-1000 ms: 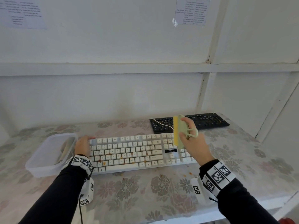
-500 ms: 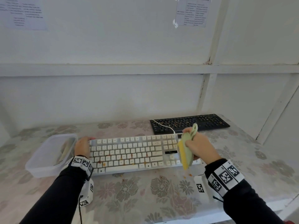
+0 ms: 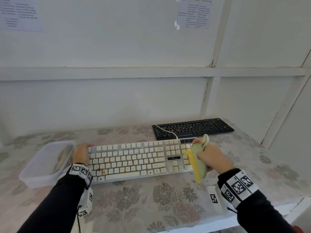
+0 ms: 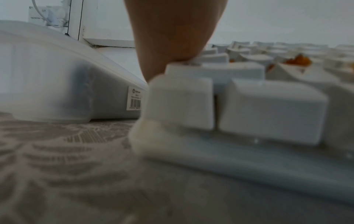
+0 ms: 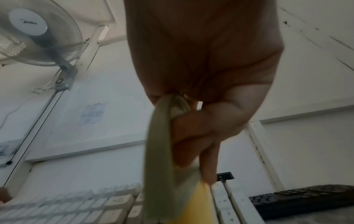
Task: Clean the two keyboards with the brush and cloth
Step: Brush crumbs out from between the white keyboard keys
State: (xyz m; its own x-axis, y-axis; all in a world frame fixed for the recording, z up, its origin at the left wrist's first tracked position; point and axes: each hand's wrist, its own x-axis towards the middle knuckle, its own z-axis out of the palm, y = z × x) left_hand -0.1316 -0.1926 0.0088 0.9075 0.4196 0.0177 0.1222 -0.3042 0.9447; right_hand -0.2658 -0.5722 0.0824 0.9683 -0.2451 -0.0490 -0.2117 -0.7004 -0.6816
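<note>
At the right end of the white keyboard, the right hand now holds the green brush low over the number pad, with its yellow bristles reaching past the keyboard's front edge toward the tabletop; a second ago the same brush was lifted upright above the keys, and half a second ago it had already dropped to about this spot, so little has shifted since. The right grip is clamped on the brush: in the right wrist view the fingers curl round the green handle, the bristles pointing down and away from the palm, and the handle's loop sticks up beyond the knuckles. The left hand has stayed on the keyboard's far left end, its grip resting over that edge, though how the fingers lie I cannot tell. Just left of that hand stands one translucent plastic container, with something pale inside, too dim to name. There are two keyboards: the white one under both hands, with orange crumbs among its keys, and one black keyboard behind the right grip, speckled with crumbs too. A few crumbs lie on the tabletop below the bristles.
</note>
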